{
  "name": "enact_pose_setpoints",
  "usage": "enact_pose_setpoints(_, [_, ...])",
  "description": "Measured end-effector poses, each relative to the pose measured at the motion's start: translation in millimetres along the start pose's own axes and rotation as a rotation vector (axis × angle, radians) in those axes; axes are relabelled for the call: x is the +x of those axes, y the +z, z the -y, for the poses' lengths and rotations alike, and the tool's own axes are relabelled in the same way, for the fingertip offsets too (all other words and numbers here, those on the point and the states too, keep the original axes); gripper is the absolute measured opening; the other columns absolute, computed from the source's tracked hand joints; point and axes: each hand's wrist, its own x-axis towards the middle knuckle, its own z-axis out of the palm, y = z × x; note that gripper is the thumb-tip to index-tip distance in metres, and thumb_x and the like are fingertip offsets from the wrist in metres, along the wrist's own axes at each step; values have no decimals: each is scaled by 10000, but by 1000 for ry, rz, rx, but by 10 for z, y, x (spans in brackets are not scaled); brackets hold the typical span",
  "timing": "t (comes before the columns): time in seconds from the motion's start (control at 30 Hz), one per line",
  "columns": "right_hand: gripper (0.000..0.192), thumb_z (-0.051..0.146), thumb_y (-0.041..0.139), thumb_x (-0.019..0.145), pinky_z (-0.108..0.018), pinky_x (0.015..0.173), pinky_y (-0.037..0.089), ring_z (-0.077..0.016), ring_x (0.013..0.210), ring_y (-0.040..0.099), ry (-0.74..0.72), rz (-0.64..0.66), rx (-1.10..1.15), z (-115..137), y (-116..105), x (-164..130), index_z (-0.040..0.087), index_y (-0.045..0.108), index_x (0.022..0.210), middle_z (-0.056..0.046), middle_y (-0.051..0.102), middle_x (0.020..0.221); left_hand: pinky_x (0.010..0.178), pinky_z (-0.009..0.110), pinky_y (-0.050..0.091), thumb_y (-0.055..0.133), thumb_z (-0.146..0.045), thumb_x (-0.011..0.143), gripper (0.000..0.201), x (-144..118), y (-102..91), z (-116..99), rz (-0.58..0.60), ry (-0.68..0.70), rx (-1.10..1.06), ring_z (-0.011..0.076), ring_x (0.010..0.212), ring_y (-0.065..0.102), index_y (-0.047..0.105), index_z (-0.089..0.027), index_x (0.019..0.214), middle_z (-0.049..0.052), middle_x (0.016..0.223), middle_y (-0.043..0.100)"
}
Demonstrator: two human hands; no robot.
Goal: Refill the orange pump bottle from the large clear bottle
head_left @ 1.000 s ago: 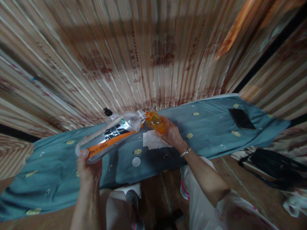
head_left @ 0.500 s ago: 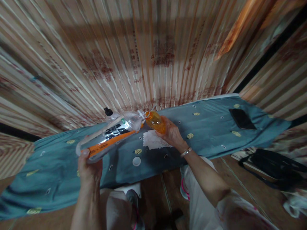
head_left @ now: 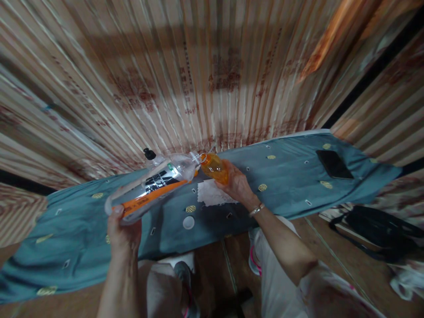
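Clear plastic bottle (head_left: 150, 187) with a black, white and orange label lies tilted almost flat above the blue-grey patterned cloth (head_left: 285, 176), its base gripped by the left hand (head_left: 123, 232), whose fingers wrap closed around the bottom end. Its open neck points to the right and meets the mouth of a smaller orange-filled plastic bottle (head_left: 214, 168), which the right hand (head_left: 236, 185) clasps around the body, fingers curled shut on it, tipped toward the larger one. The label carries bold dark lettering and a small green mark, but the writing is too blurred to read. A thin metal bracelet (head_left: 256, 210) circles the right wrist. Below the two necks, on the cloth, lies a white crumpled paper tissue (head_left: 210, 196), and just in front of it a small round white cap (head_left: 188, 222). A black round cap (head_left: 149, 154) sits at the far edge of the cloth behind the large bottle. Well to the right, a flat black phone (head_left: 333, 164) rests on the cloth. Behind stands a ribbed wall of stacked cardboard (head_left: 205, 79) with faded reddish print, unreadable.
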Motion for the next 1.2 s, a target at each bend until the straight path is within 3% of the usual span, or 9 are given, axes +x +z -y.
enact_pose_setpoints(0.13, [868,321,971,1042,-670,1309,779,-466,1518,903,-10,-9,21,12,-14,4,163,613,1816,-282,896,1632,991,523,779,1050,-625,739,499,-2,1,-16,-19,-23,12,421,1175,899,963,-368,1157,78,1152,947])
enact_pose_setpoints(0.37, [836,324,966,1061,-661,1329,767,-451,1533,901,-10,1,46,13,-29,1,168,619,1805,-282,889,1656,1002,551,778,1044,-648,704,513,-18,39,-57,-34,-43,22,453,1245,887,966,-365,1125,95,1163,948])
enact_pose_setpoints(0.7, [824,313,960,1042,-660,1297,788,-462,1502,910,-14,-17,11,30,-17,5,147,633,1779,-286,899,1623,926,530,777,1093,-660,643,584,5,9,-60,-40,-51,12,415,1073,892,965,-383,1141,72,1097,941])
enact_pose_setpoints(0.87, [827,303,962,1045,-656,1308,784,-452,1506,908,-26,-21,19,18,-9,2,169,635,1793,-265,900,1631,931,554,791,1069,-637,703,577,-7,32,-87,2,-21,25,437,1115,915,974,-395,1219,73,1135,953])
enact_pose_setpoints(1.0, [848,316,969,1047,-665,1312,780,-463,1513,902,-15,-4,5,-1,7,-2,146,627,1803,-283,893,1626,943,538,789,1063,-598,668,588,-45,100,-102,-60,-36,-10,439,1171,907,973,-392,1211,77,1187,958])
enact_pose_setpoints(1.2, [852,317,985,1038,-658,1308,781,-448,1493,911,-19,-28,15,-6,21,-14,183,636,1804,-253,904,1620,977,514,777,1026,-562,694,454,-37,71,-78,-66,-17,-11,397,1118,884,953,-373,1101,50,1048,910])
